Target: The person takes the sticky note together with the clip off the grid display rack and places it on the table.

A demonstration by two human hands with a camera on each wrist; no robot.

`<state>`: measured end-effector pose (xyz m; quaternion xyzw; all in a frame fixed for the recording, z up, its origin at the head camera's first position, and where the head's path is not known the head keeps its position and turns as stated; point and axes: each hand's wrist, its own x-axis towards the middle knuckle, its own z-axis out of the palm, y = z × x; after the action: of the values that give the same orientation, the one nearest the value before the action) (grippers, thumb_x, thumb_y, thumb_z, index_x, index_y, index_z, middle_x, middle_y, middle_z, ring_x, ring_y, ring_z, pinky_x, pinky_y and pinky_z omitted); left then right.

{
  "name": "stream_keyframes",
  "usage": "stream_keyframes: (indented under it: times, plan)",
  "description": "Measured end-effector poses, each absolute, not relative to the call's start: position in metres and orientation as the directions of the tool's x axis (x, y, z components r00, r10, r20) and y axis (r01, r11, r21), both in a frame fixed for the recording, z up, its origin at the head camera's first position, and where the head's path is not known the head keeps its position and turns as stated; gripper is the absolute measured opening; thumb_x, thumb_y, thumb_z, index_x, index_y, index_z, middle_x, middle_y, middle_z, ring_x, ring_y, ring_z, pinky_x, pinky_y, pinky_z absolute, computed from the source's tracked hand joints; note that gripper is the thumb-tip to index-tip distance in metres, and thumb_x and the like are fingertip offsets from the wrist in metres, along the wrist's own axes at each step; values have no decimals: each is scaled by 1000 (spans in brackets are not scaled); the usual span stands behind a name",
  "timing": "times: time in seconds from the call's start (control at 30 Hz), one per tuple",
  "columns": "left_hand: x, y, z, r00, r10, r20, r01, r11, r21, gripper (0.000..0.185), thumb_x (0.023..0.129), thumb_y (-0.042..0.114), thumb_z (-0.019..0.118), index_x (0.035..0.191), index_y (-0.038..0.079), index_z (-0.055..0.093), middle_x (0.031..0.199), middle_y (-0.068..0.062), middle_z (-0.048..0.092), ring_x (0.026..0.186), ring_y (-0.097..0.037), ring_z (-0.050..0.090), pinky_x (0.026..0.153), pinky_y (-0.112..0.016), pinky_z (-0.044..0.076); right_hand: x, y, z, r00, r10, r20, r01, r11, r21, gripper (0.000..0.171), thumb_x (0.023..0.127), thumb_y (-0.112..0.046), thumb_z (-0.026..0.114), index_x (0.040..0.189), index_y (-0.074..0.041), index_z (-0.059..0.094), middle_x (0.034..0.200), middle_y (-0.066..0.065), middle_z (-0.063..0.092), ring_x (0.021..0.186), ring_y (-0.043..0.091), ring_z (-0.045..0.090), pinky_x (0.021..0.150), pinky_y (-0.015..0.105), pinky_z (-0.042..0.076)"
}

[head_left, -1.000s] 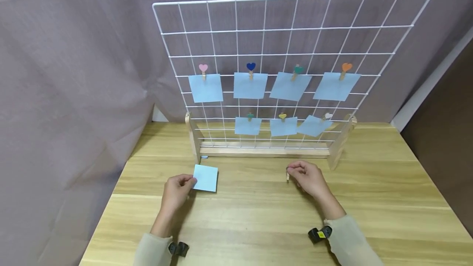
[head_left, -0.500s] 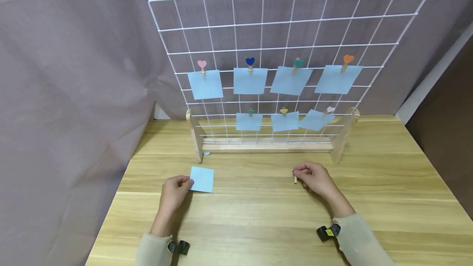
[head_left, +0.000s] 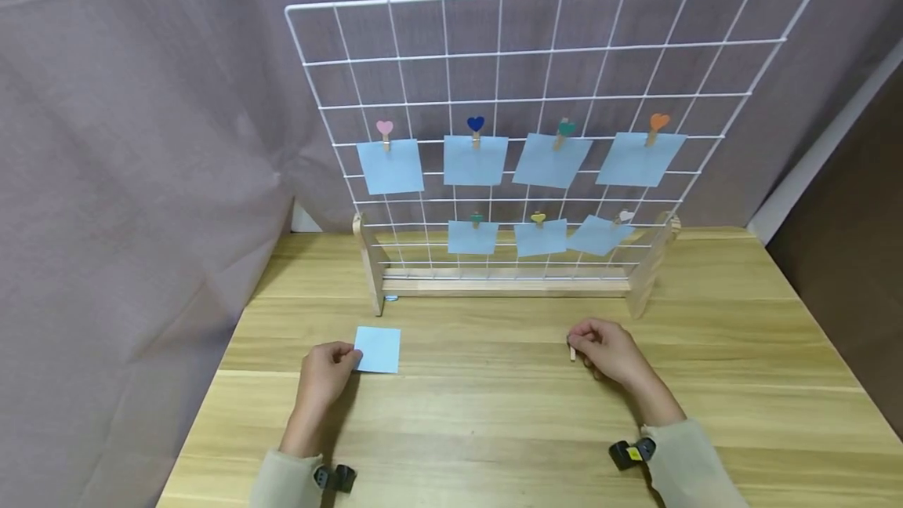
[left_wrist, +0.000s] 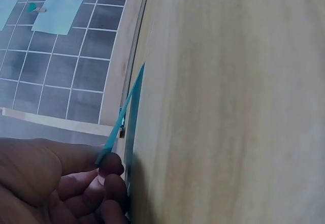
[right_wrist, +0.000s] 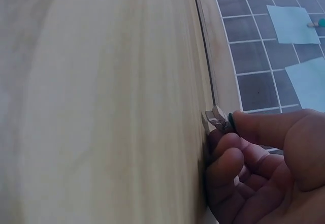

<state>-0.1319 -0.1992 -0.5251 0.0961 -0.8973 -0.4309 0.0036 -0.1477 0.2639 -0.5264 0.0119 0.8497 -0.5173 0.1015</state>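
Observation:
At the left of the head view, my left hand (head_left: pixel 326 373) pinches a square light-blue paper note (head_left: pixel 378 350) by its left edge, just over the table. The left wrist view catches the same note (left_wrist: pixel 122 115) nearly edge-on between thumb and fingers. Across the table, my right hand (head_left: pixel 612 353) holds a small wooden clothespin (head_left: pixel 573 353) between thumb and fingertips. Its wooden prongs (right_wrist: pixel 209 120) stick out past the fingers in the right wrist view, and a dark-coloured piece at its other end is mostly covered by the thumb.
Behind the hands stands a white wire grid (head_left: pixel 497 77) in a wooden base (head_left: pixel 504 287). Two rows of blue notes (head_left: pixel 476 161) hang there from heart-topped clothespins. A small blue-and-white item (head_left: pixel 391 299) lies by the base's left foot. Grey cloth (head_left: pixel 141 179) hangs behind the table (head_left: pixel 458 429).
My left hand has drifted slightly left and nearer with the note. The right hand, still holding the clothespin, has moved right and a bit nearer.

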Motion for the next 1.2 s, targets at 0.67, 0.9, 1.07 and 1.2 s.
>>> stream_keyframes:
  times: [0.67,0.9,1.07,1.2]
  plan:
    - [-137,-203,-527,-984,-153,-92,-172,664,728,12,94,6,74,100,-5,74,85,-10,70,76,-23,60,64,-31,49,-140,272,-532,-974,-59,-216,167,451,-877,20,107,-10,61,116,8,63,75,10,59,59,15,54,48,27,52]
    - [-135,-205,-527,-985,-141,-101,-171,677,715,14,94,7,74,103,-3,72,82,-9,62,72,-22,55,62,-32,46,-139,272,-532,-972,-49,-231,183,465,-866,21,107,-9,61,117,9,64,76,9,59,57,15,54,47,27,52]
    - [-137,-205,-529,-985,-130,-109,-169,685,709,14,96,8,72,106,-2,69,81,-8,60,70,-21,53,62,-32,45,-140,273,-531,-973,-29,-229,190,464,-866,21,107,-6,60,119,10,63,79,9,60,57,14,54,47,27,51]
    - [-139,-204,-530,-985,-127,-114,-170,669,723,12,97,7,70,106,-2,68,78,-6,60,64,-18,55,58,-30,46,-140,274,-530,-976,-17,-217,186,453,-872,24,106,-6,60,123,11,61,82,9,60,59,15,56,48,27,53]
